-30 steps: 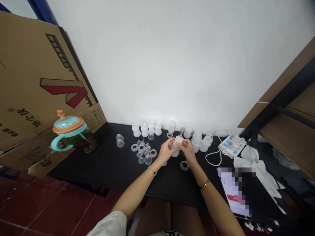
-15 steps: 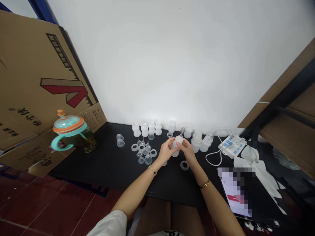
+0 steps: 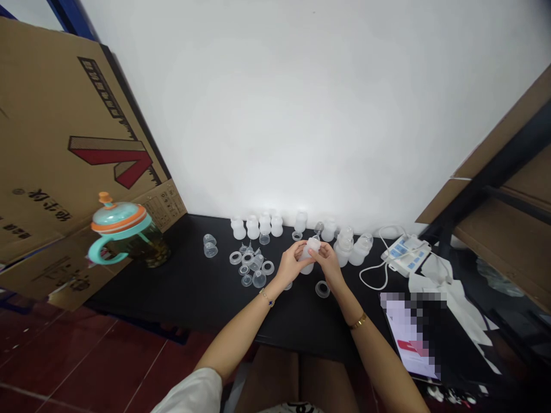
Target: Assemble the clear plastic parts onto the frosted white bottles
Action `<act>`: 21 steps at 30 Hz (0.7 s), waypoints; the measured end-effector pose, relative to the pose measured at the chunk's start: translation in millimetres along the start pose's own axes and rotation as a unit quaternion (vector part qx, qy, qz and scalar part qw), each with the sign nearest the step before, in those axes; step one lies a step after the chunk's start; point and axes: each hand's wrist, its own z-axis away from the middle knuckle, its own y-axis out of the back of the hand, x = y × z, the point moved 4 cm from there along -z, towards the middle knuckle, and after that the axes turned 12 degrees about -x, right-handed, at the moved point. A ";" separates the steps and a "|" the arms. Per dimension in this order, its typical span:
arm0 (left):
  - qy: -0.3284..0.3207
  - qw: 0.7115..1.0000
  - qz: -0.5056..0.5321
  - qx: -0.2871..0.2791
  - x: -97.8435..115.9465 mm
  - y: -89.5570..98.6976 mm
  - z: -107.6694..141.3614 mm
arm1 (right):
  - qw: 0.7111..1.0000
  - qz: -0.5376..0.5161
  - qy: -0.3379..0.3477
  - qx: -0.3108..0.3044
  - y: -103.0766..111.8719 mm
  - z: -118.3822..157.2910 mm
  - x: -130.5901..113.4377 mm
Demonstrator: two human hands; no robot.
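Currently you hold a frosted, translucent plastic baby bottle (image 3: 308,258) upright between both hands, above the black table (image 3: 172,292). Your left hand (image 3: 291,264) is closed around its body, fingers curled; your right hand (image 3: 328,263) is closed near its top, fingertips pressed on. Your forearms (image 3: 236,335) angle inward from 6 o'clock. Smooth, matte bottles (image 3: 253,228) stand at 12 o'clock; clear rings and cups (image 3: 252,267) lie at 9 o'clock; one clear ring (image 3: 322,289) sits at 5 o'clock.

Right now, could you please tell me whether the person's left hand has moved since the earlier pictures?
No: the left hand, around the frosted bottle, sits where it was relative to the plastic ring.
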 end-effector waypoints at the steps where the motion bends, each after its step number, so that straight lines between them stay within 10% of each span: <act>1: -0.001 1.000 -0.002 -0.002 0.5 -0.3 0.0 | 1.000 0.000 0.001 0.001 0.2 0.1 0.1; 21: 0.052 0.988 0.124 -0.077 -8.1 -4.2 -3.0 | 0.999 -0.028 -0.015 0.003 4.2 0.5 -12.0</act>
